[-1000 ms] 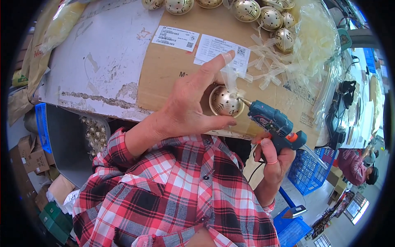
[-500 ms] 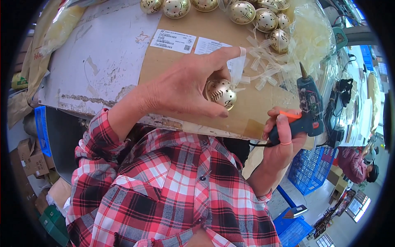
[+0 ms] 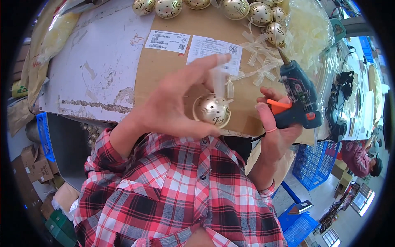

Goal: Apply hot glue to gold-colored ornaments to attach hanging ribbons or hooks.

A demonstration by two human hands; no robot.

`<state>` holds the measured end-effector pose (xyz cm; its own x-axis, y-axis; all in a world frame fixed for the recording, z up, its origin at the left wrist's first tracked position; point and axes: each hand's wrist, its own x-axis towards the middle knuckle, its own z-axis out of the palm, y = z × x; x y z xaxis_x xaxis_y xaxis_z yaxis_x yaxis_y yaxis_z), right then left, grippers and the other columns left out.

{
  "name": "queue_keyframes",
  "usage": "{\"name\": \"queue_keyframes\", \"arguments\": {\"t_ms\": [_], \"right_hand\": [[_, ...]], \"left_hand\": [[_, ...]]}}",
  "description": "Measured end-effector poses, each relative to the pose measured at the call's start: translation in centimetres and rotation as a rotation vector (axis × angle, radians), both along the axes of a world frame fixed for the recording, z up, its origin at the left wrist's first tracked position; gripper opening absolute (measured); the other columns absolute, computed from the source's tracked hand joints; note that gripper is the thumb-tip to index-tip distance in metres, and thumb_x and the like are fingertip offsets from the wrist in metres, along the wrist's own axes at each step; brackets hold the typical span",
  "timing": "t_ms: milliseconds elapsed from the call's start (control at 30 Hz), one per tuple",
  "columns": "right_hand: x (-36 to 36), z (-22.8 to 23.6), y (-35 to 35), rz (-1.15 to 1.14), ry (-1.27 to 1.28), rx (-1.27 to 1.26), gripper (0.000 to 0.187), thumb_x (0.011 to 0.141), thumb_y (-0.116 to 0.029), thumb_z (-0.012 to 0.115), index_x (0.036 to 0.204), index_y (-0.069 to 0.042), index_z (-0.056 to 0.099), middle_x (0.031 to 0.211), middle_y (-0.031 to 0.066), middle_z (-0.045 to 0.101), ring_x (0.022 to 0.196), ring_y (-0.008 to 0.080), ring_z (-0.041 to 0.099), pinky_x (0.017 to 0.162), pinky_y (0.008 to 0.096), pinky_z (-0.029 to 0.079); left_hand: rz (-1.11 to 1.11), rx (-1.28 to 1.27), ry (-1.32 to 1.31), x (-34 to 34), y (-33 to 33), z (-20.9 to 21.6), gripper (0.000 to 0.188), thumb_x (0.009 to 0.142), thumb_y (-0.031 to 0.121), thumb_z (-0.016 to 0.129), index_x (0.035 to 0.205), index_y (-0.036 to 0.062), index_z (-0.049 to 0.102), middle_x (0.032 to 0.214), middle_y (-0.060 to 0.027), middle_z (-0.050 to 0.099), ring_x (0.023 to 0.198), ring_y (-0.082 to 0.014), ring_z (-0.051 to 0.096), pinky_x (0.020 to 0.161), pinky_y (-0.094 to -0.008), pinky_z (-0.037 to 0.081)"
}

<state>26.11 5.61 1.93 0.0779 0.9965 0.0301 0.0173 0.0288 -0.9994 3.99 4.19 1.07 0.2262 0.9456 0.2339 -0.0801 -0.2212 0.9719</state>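
My left hand (image 3: pixel 173 101), slightly blurred, curls round a gold ball ornament (image 3: pixel 212 110) with star-shaped holes and dark markings. The thumb lies along the ball's near side, and the forefinger stretches out above it. A pale sheer ribbon (image 3: pixel 219 82) runs from near that fingertip down to the top of the ball. My right hand (image 3: pixel 279 119) grips a dark green hot glue gun (image 3: pixel 298 90) with an orange trigger. Its nozzle points up and to the left, apart from the ball.
Under my hands lies a cardboard sheet (image 3: pixel 164 61) on a worn white table (image 3: pixel 98 70). Several gold balls (image 3: pixel 261 14) line the far edge. Loose ribbon bows (image 3: pixel 263 61) lie beside a plastic bag (image 3: pixel 306 37) of pale ribbon. A blue crate (image 3: pixel 314 164) stands right, below the table; a person (image 3: pixel 357 158) is farther off.
My left hand has brought the ball and ribbon nearer my body and slightly left. The glue gun has shifted a little left, its nozzle tilting further left.
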Motion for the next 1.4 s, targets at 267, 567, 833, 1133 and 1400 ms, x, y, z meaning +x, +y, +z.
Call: {"name": "queue_keyframes", "arguments": {"t_ms": [267, 567, 833, 1133, 1400], "right_hand": [[1.1, -0.5, -0.3, 0.001, 0.007, -0.021, 0.025, 0.075, 0.004, 0.07, 0.096, 0.001, 0.057, 0.105, 0.0195, 0.065, 0.085, 0.0188, 0.064, 0.074, 0.0271, 0.05], [1.5, -0.8, -0.5, 0.164, 0.099, -0.057, 0.037, 0.068, 0.001, 0.075, 0.097, -0.002, 0.053, 0.112, 0.0207, 0.063, 0.102, 0.0287, 0.063, 0.084, 0.0366, 0.052], [-0.4, -1.0, -1.7, 0.113, 0.452, -0.112, 0.041, 0.066, 0.006, 0.074, 0.095, -0.008, 0.049, 0.099, 0.0148, 0.063, 0.085, 0.0208, 0.062, 0.077, 0.0322, 0.051], [2.5, 1.3, -1.1, 0.299, 0.7, -0.227, 0.04, 0.067, -0.002, 0.069, 0.091, -0.011, 0.039, 0.082, 0.0071, 0.055, 0.063, 0.0114, 0.045, 0.057, 0.0227, 0.033], [-1.7, 3.6, -2.0, 0.07, 0.039, -0.131, 0.034, 0.069, 0.006, 0.074, 0.094, -0.003, 0.053, 0.081, 0.0088, 0.062, 0.078, 0.0161, 0.061, 0.079, 0.0289, 0.048]], "left_hand": [[-0.018, 0.155, 0.499, 0.3, 1.1, 0.2, 0.096, 0.062, 0.013, 0.087, 0.143, -0.0042, 0.037, 0.101, -0.0108, 0.063, 0.092, -0.018, 0.062, 0.083, -0.0294, 0.049], [-0.014, -0.275, -0.484, 1.3, -0.9, 1.3, 0.115, 0.055, 0.013, 0.091, 0.144, -0.0148, 0.023, 0.098, -0.0164, 0.065, 0.095, -0.0259, 0.065, 0.088, -0.0354, 0.051], [-0.099, -0.257, -0.466, 1.8, -1.1, 1.2, 0.114, 0.055, 0.011, 0.091, 0.144, -0.0143, 0.024, 0.102, -0.0165, 0.064, 0.099, -0.0269, 0.064, 0.09, -0.036, 0.05], [0.211, 0.212, 0.199, 2.1, -0.7, -2.0, 0.096, 0.061, 0.012, 0.088, 0.14, -0.0042, 0.038, 0.1, -0.017, 0.064, 0.087, -0.0228, 0.067, 0.077, -0.0317, 0.054], [0.227, 0.256, 0.319, 3.1, -0.5, -1.5, 0.095, 0.064, 0.014, 0.089, 0.14, -0.0067, 0.036, 0.115, -0.0193, 0.059, 0.092, -0.024, 0.065, 0.077, -0.0327, 0.055]]}}
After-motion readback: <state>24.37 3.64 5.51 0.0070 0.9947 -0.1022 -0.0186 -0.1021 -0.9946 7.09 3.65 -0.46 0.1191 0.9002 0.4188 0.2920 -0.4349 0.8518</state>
